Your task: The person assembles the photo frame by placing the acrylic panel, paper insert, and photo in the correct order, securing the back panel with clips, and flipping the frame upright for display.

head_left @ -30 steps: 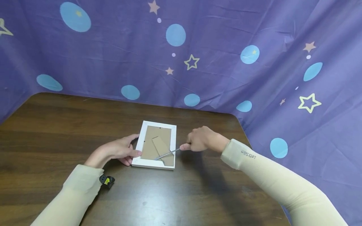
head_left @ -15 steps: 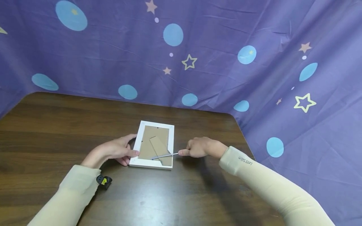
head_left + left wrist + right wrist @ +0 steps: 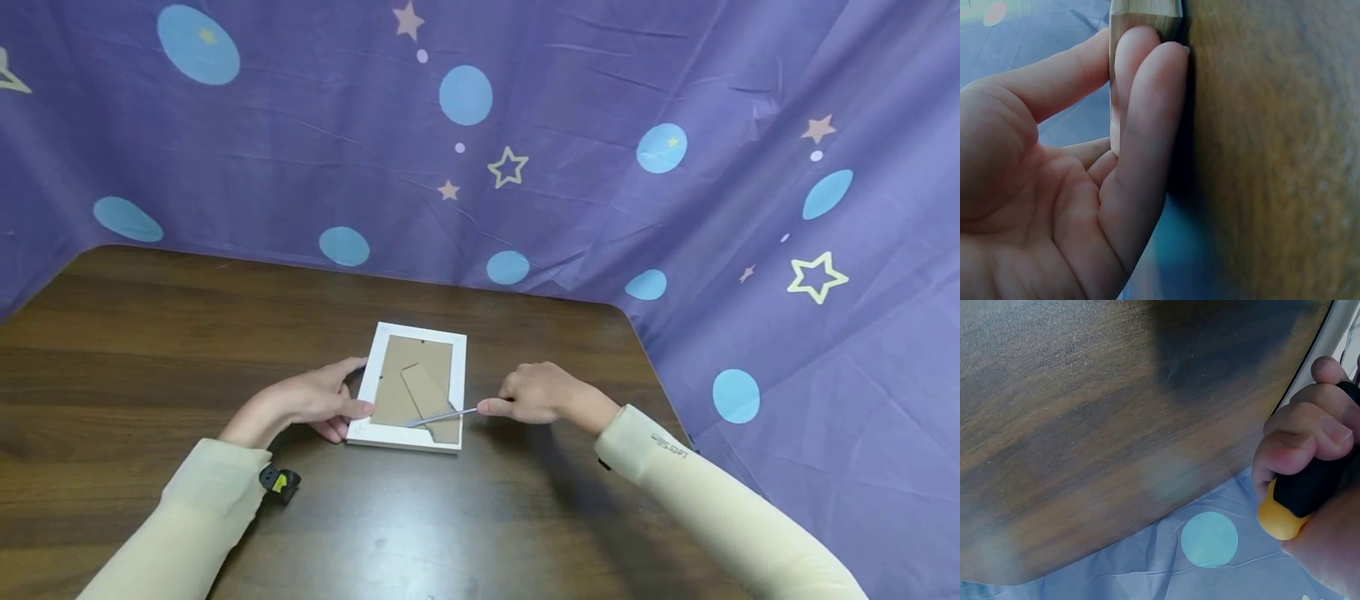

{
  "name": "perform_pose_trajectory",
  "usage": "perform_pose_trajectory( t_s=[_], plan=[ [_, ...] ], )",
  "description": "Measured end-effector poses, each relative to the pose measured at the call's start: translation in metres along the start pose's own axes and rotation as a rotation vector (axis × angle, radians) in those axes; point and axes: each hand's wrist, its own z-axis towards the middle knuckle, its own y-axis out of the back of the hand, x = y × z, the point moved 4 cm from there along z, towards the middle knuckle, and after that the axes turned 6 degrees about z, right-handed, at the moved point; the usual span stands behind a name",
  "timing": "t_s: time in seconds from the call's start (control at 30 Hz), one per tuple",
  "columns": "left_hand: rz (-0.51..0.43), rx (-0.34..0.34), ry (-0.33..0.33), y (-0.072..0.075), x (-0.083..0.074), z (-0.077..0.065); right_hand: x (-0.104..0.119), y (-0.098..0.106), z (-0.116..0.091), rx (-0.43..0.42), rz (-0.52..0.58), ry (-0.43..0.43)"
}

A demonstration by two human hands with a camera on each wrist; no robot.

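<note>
A white picture frame lies face down on the table, its brown backing board and slanted stand strip showing. My left hand grips the frame's lower left side, thumb on top; in the left wrist view, fingers curl against its edge. In my right hand is a screwdriver. Its metal shaft crosses the frame's right border, and the tip lies at the board's lower edge. The right wrist view shows the black and yellow handle inside curled fingers.
The dark wooden table extends around the frame. Behind it and to the right hangs a purple curtain with stars and blue dots. A black strap with a yellow patch sits at the left wrist.
My right hand has come down nearer the table's front, so the screwdriver shaft lies at a flatter slant. The tip stays near the board's lower edge. The left hand keeps its grip.
</note>
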Motion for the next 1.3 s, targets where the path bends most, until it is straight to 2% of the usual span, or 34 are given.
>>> perform_pose_trajectory(
  t_s=[0.23,0.67,0.8,0.97,1.13,1.3],
  plan=[
    [0.01,-0.004,0.004,-0.001,-0.001,0.0,-0.004,0.004,-0.005,-0.008,-0.003,-0.028],
    [-0.003,0.0,0.002,0.0,0.002,0.001,-0.005,0.004,-0.007,-0.014,0.012,-0.013],
    [0.006,-0.002,0.0,0.001,0.0,0.0,-0.004,0.003,-0.007,0.012,0.024,-0.059],
    [0.015,0.0,-0.014,0.003,-0.005,-0.001,-0.003,0.002,-0.011,0.062,0.097,-0.137],
    [0.02,0.004,-0.018,0.004,-0.006,-0.001,0.0,0.0,-0.015,0.065,0.103,-0.17],
    [0.016,0.001,-0.012,0.0,0.0,0.0,0.002,-0.004,-0.02,0.013,0.063,-0.11]
  ],
)
